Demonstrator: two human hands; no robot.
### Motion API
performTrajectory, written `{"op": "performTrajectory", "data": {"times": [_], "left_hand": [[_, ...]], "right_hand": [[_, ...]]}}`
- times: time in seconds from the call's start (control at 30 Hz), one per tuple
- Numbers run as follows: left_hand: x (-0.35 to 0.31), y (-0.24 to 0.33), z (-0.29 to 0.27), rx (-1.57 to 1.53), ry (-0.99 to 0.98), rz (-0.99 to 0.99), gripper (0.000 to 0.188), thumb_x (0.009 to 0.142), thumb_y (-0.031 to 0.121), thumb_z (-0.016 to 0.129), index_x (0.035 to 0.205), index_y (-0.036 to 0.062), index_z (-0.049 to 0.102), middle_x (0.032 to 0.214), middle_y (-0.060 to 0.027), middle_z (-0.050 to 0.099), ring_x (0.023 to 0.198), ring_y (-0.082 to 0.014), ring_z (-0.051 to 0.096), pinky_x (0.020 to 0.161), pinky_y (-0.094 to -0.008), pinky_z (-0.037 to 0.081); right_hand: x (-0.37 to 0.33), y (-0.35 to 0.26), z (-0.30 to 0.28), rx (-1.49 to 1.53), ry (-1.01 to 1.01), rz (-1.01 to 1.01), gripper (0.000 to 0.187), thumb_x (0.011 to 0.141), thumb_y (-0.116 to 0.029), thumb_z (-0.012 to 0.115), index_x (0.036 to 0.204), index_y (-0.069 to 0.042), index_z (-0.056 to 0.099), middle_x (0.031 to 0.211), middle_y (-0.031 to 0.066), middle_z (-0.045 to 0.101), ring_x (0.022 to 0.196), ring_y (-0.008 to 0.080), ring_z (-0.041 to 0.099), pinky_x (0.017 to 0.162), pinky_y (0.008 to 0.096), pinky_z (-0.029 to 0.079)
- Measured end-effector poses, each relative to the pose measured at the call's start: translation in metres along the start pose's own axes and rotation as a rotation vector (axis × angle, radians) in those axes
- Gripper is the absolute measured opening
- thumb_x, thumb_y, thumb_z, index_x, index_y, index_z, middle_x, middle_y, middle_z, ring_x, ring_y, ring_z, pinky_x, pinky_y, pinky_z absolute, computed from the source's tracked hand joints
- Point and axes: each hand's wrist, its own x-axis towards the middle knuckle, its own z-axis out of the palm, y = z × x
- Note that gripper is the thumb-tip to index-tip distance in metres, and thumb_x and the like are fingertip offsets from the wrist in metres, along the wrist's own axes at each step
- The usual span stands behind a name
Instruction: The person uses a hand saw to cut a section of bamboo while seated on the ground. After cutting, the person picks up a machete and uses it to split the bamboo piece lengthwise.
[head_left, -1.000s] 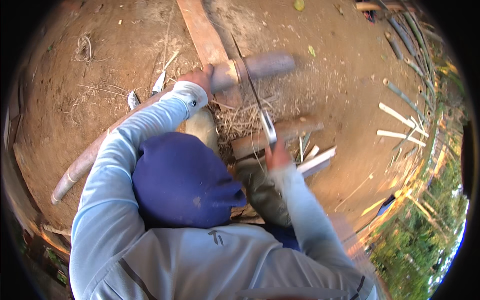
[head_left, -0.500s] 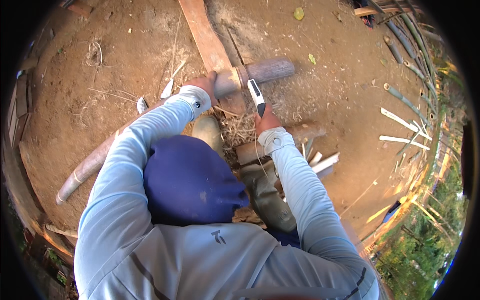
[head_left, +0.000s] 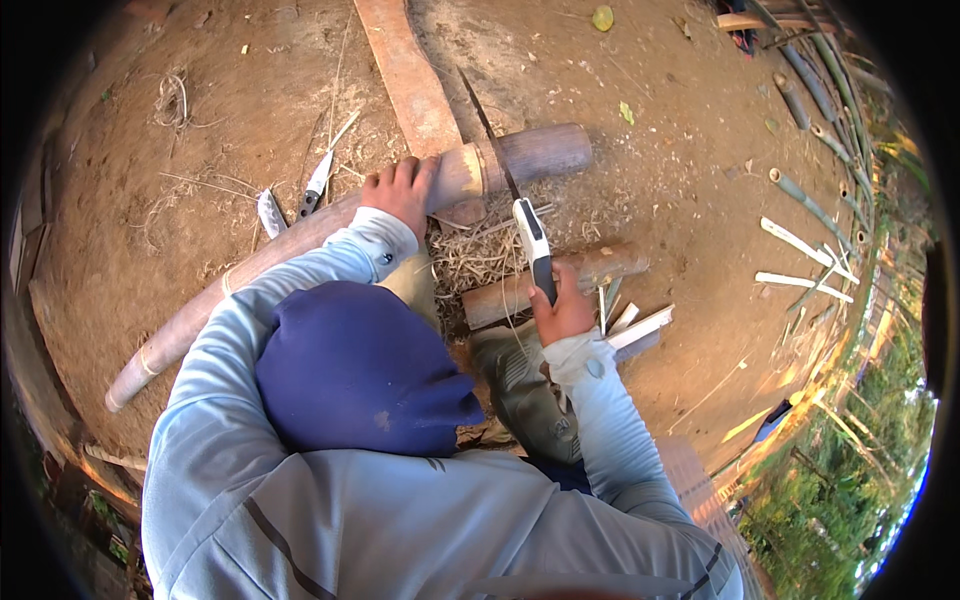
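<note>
A long bamboo pole [head_left: 290, 235] runs from the lower left to the upper middle, crossing the near end of a reddish wooden plank [head_left: 408, 85]. My left hand [head_left: 398, 190] lies over the pole, fingers bent around its far side, left of a pale ring. In my right hand [head_left: 562, 308] is the black-and-white handle of a hand saw [head_left: 533, 238], fingers wrapped round it. Its dark blade crosses the pole just right of the ring, pointing away from me. How deep the blade sits cannot be made out.
Left of the pole, a knife [head_left: 317, 184] and a white-handled tool [head_left: 269, 214] lie on the dirt. Fibre shavings [head_left: 480, 250] and a shorter bamboo piece [head_left: 487, 304] are near my legs. Split strips [head_left: 790, 240] and bamboo poles [head_left: 805, 200] lie at the right.
My right hand has drawn the saw back toward me and slightly right, so more blade shows on the near side of the pole. My left hand remains on the pole.
</note>
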Motion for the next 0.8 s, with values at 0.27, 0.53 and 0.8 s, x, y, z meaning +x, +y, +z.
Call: {"op": "performTrajectory", "data": {"times": [0.27,0.53,0.8], "left_hand": [[0.035,-0.036,-0.01,-0.391,-0.498,-0.054,0.099,0.055,0.038,0.089,0.136,0.0004,0.045,0.113,-0.0253,0.067,0.107,-0.0388,0.066,0.096,-0.0412,0.052],[0.01,-0.024,-0.028,-0.236,-0.357,-0.147,0.075,0.072,0.04,0.082,0.129,0.0063,0.047,0.105,-0.0252,0.069,0.1,-0.0392,0.068,0.087,-0.0466,0.054],[0.003,-0.012,-0.021,-0.251,-0.349,-0.038,0.061,0.08,0.036,0.076,0.123,0.0032,0.047,0.094,-0.0257,0.07,0.09,-0.0431,0.069,0.081,-0.0479,0.056]], "right_hand": [[0.008,0.055,0.032,-0.005,-0.056,-0.056,0.047,0.083,-0.023,0.073,0.122,-0.006,0.052,0.088,0.0245,0.065,0.082,0.0463,0.064,0.071,0.0496,0.051],[-0.032,-0.015,-0.048,0.07,0.131,-0.072,0.044,0.087,-0.025,0.073,0.114,0.002,0.051,0.08,0.0171,0.062,0.073,0.0322,0.064,0.067,0.0415,0.05],[0.036,0.075,-0.04,-0.027,0.498,0.052,0.04,0.082,-0.013,0.071,0.116,-0.002,0.054,0.089,0.0165,0.062,0.079,0.0319,0.064,0.072,0.0408,0.05]]}}
